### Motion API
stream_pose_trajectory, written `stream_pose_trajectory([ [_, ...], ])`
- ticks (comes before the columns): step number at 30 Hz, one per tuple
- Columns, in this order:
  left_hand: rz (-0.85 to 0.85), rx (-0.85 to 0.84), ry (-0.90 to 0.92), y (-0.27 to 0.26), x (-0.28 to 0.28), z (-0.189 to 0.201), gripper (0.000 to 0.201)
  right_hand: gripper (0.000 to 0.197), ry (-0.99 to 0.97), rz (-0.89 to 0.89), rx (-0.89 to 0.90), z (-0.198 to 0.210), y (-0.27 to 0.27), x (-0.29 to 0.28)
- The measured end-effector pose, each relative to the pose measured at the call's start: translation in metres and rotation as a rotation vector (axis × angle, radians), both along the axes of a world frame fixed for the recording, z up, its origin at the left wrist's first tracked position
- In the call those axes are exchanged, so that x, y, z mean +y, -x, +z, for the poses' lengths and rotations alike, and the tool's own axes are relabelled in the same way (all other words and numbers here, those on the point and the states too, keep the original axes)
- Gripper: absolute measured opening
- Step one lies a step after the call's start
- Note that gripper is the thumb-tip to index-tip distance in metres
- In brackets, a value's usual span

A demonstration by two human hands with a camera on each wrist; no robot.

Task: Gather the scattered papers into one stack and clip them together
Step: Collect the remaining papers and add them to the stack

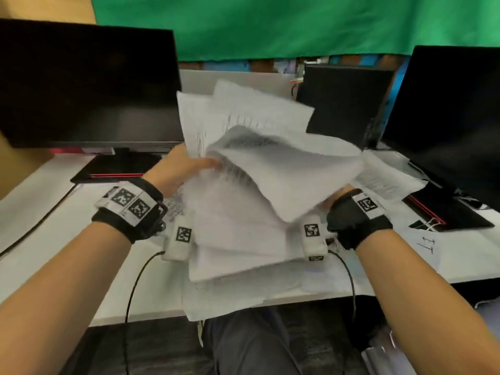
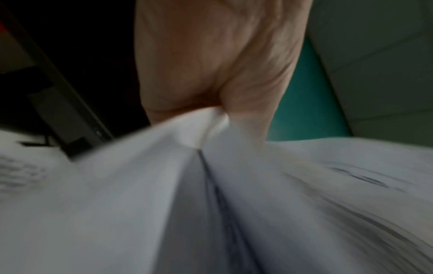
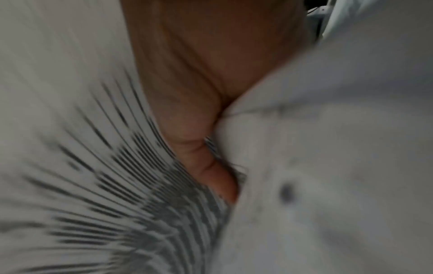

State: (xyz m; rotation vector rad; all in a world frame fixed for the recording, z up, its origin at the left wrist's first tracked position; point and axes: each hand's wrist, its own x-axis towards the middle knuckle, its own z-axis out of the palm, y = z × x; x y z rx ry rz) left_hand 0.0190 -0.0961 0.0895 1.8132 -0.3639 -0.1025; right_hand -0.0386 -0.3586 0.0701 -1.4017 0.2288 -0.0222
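Above the white desk (image 1: 40, 190), left hand (image 1: 184, 166) and right hand (image 1: 341, 193) both gripping loose papers (image 1: 257, 171)

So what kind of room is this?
Probably an office desk: two dark monitors stand on it, and both hands hold printed papers.

White desk (image 1: 40, 209), surface loaded.
Resting on it: loose printed papers (image 1: 384, 182), two monitor bases (image 1: 113, 169), a binder clip (image 1: 427, 224), black cables (image 1: 35, 228).
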Motion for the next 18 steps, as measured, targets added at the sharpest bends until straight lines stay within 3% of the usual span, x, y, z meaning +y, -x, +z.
stream_pose_trajectory([
  [5, 0.096, 0.41, -0.008, -0.009, -0.022, -0.045, 0.025, 0.017, 0.258, 0.183, 0.197, -0.009, -0.004, -0.015],
  [8, 0.124, 0.482, 0.013, -0.008, -0.033, -0.057, 0.029, 0.029, 0.317, 0.14, 0.226, -0.013, -0.003, -0.024],
  [12, 0.073, 0.3, 0.201, -0.008, -0.05, -0.036, 0.044, 0.032, 0.389, 0.04, 0.005, -0.004, 0.0, -0.03],
  [18, 0.059, -0.279, 0.302, 0.003, -0.069, 0.037, 0.049, 0.032, 0.485, -0.128, -0.452, 0.048, 0.008, -0.032],
])
